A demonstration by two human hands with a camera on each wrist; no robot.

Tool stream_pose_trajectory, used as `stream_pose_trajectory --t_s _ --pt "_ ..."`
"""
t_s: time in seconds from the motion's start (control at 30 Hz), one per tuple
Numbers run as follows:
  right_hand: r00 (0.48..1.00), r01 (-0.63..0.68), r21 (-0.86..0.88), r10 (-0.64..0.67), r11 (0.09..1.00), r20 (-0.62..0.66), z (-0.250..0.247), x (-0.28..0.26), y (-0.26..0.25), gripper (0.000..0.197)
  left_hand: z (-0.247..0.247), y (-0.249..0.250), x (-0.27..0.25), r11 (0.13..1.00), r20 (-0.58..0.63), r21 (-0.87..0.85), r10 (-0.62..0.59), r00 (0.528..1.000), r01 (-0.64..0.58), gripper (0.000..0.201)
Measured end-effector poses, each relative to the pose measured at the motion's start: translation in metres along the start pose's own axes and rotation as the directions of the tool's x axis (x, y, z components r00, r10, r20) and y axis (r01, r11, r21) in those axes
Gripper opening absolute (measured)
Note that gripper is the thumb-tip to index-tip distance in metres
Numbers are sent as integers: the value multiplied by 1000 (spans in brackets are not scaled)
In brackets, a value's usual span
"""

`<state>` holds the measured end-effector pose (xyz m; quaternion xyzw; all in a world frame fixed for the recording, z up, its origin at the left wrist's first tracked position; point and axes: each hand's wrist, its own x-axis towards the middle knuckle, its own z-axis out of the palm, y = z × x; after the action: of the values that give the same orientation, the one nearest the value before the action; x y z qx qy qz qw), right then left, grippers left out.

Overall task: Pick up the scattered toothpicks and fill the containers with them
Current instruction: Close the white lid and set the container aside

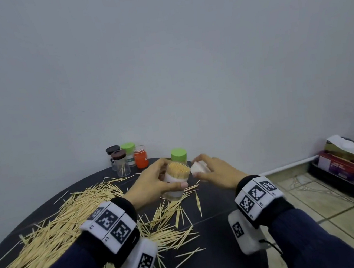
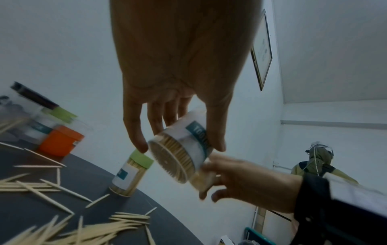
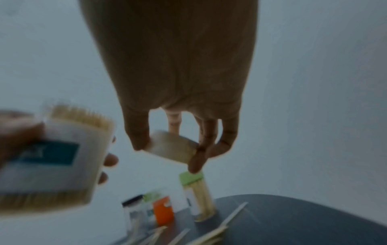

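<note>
1. Above the dark round table (image 1: 213,198), the left hand (image 1: 153,185) curls its fingers and thumb round a clear, labelled cylindrical container (image 1: 176,178), tilted and packed with pale wooden toothpicks.
2. Just right of that grip, the right hand (image 1: 215,171) pinches a small white round lid (image 1: 198,167).
3. Below and left of both hands, loose toothpicks (image 1: 56,226) litter the table.
4. Behind the grip stands a green-capped jar (image 1: 178,156), full of toothpicks.
</note>
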<state>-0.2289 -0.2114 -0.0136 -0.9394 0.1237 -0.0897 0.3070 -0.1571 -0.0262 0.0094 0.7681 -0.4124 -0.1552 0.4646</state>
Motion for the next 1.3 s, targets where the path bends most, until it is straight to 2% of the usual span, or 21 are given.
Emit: stream_pose_trajectory --t_s 0.13,0.2,0.27,0.5,0.73,1.03,1.3 --pt "987 150 320 -120 935 -111 -1 2 -30 33 -17 -5 -9 1000 -40 7 -20 999 20 51" --pt "983 182 445 -155 877 -97 2 2 -45 27 -26 -7 -15 1000 -59 5 -28 998 29 47" --pt "977 203 492 -208 846 -45 6 2 -60 26 -33 -10 -21 999 -80 5 -37 996 37 45" --pt "937 288 457 -347 841 48 31 6 -91 35 -52 -20 -38 994 -110 86 -62 992 72 44" --pt "899 392 379 -437 838 36 46 10 -108 33 -66 -26 -50 983 -163 147 -88 983 112 44" --pt "897 373 348 -430 860 100 54 13 -115 35 -70 -33 -57 975 -228 176 -93 969 135 38" --pt "860 372 323 -454 870 234 52 10 -116 37 -73 -34 -63 965 -124 212 -129 984 154 39"
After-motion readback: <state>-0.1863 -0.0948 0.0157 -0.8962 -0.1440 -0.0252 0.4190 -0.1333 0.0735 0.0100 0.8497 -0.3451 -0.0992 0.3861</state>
